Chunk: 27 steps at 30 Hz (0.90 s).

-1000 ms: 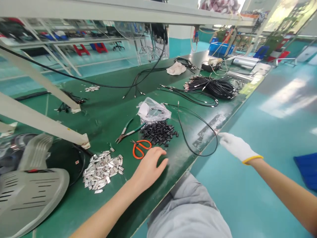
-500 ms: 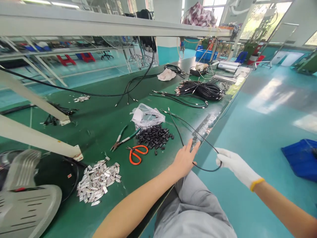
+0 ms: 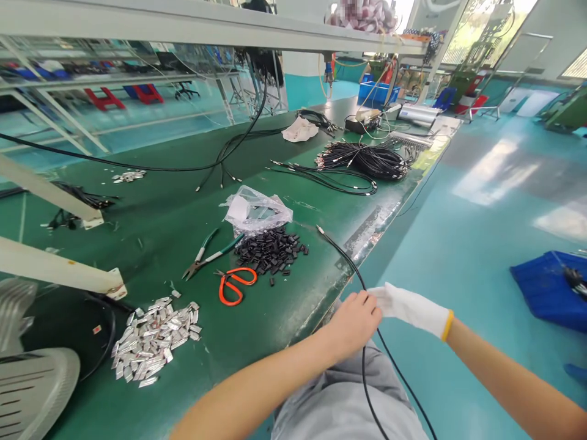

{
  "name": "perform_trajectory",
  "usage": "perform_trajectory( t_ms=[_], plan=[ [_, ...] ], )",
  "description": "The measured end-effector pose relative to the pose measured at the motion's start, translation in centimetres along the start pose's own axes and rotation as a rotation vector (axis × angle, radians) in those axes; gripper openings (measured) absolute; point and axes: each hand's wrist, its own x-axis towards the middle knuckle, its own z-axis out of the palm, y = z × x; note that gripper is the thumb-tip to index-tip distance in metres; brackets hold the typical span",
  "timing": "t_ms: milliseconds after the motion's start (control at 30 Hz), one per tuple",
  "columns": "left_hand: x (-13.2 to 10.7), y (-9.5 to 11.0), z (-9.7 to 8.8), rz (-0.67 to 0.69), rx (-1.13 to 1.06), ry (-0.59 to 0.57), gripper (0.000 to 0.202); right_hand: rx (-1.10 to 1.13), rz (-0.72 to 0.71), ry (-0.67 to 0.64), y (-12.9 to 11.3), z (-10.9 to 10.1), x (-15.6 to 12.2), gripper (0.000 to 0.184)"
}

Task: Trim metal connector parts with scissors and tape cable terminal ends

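A black cable (image 3: 348,260) with a metal connector at its tip runs doubled from over the green bench to my hands, then down over my lap and out of view. My bare left hand (image 3: 354,322) curls closed around it just off the bench edge. Touching that hand, my right hand (image 3: 410,310) in a white knitted glove is closed on the same cable from the other side; its fingertips are partly hidden. Left of the hands lie orange-handled scissors (image 3: 229,293), green-handled pliers (image 3: 199,264) and a pile of small black sleeves (image 3: 270,249).
On the bench (image 3: 257,348) lie a pile of small metal pieces (image 3: 153,342), a clear plastic bag (image 3: 257,211) and a bundle of black cables (image 3: 367,160). A shelf beam (image 3: 183,33) spans above. A blue bin (image 3: 545,290) stands on the floor at right.
My left hand has gone from spread fingers to a closed grip on the cable. My right hand has met it, and the cable's loop now hangs down across my lap.
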Motion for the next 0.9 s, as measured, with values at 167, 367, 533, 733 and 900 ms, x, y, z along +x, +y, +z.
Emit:
perform_trajectory(
  t_ms=[167, 367, 533, 733, 900],
  plan=[
    [-0.1, 1.3, 1.2, 0.129, 0.025, -0.018, 0.014, 0.09, -0.009, 0.005, 1.0, 1.2, 5.9, 0.054],
    [-0.9, 0.8, 0.4, 0.188, -0.18, 0.152, 0.042, 0.064, -0.248, 0.156, -0.1, 1.2, 3.7, 0.04],
    [-0.3, -1.9, -2.4, -0.318, -0.907, 0.608, 0.034, 0.004, -0.391, 0.213, -0.7, 1.1, 0.4, 0.034],
    [1.6, -5.7, -7.1, -0.615, -1.563, 0.744, 0.048, 0.008, -0.409, 0.107, 0.9, 2.4, 0.0, 0.027],
    [2.4, -6.4, -9.7, -0.602, -1.718, 0.825, 0.04, 0.06, -0.399, 0.018, 1.2, 3.0, 0.4, 0.023]
  ],
)
